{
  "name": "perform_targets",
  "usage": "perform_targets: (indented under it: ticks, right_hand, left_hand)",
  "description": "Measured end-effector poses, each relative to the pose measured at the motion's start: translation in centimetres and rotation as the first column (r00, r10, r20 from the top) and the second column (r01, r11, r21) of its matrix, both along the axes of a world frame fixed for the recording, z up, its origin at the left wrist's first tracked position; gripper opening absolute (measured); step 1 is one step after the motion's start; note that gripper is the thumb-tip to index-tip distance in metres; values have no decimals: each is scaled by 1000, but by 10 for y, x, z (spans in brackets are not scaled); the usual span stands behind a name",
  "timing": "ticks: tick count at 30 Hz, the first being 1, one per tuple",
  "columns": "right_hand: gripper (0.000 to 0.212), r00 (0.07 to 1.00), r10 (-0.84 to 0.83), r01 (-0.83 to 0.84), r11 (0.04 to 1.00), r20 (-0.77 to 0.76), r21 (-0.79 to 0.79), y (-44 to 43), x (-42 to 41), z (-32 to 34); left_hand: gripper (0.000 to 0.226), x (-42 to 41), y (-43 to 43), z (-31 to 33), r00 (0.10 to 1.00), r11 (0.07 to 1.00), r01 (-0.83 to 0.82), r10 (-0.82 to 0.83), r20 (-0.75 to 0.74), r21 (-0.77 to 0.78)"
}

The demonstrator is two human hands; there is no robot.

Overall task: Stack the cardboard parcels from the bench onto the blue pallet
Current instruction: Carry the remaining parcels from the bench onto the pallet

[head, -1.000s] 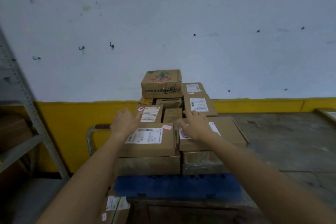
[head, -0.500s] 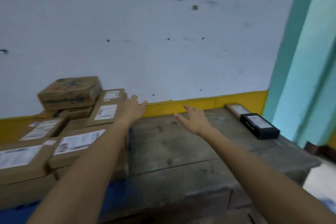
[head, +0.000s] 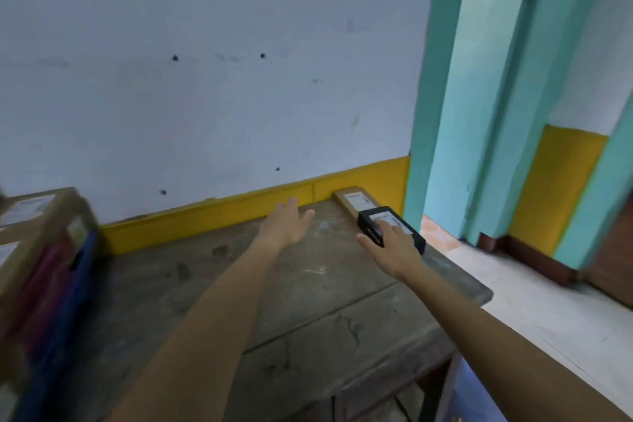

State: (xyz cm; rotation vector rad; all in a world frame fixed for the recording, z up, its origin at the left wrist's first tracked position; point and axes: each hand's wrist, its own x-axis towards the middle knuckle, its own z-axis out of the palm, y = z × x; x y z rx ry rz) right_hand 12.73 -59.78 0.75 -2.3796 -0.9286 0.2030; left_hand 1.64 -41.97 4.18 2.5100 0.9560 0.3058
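A flat black box (head: 373, 217) with a white label lies at the far right of the grey bench (head: 308, 291). My right hand (head: 394, 247) rests on its near end, fingers spread over the top, not closed around it. Behind it, against the yellow wall strip, lies a thin brown cardboard parcel (head: 354, 200) with a white label. My left hand (head: 286, 226) hovers open above the bench, to the left of both parcels. At the far left, blurred, stacked cardboard parcels (head: 37, 216) sit on the blue pallet (head: 73, 288).
A white wall with a yellow base strip runs behind the bench. A teal pillar (head: 442, 113) stands just right of the parcels. The bench's right edge drops to a pale tiled floor (head: 534, 305). A dark wooden skirting (head: 534, 257) runs along the floor at the right.
My view has swung right, from the pallet stack to the bench end. Both hands left the stacked parcels and reached right; my right hand has come down on the black box.
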Motion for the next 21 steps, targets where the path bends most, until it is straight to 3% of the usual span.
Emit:
perform_targets:
  ticks: [8,14,21]
  right_hand:
    - [66,986,-164,161,985,-43,-58,10,120,-49]
    - [61,902,-336,321,942,-272,-99,29,204,-104]
    - [62,821,-388,392,916,-420,-80,54,255,-154]
  left_hand:
    - [65,137,41,-52,995,991,94,-95,-8,-98]
    - [56,248,66,-107,983,966,151,-169,-73,-211]
    - [60,324,87,-160,948,928,230,-282,-149,-294]
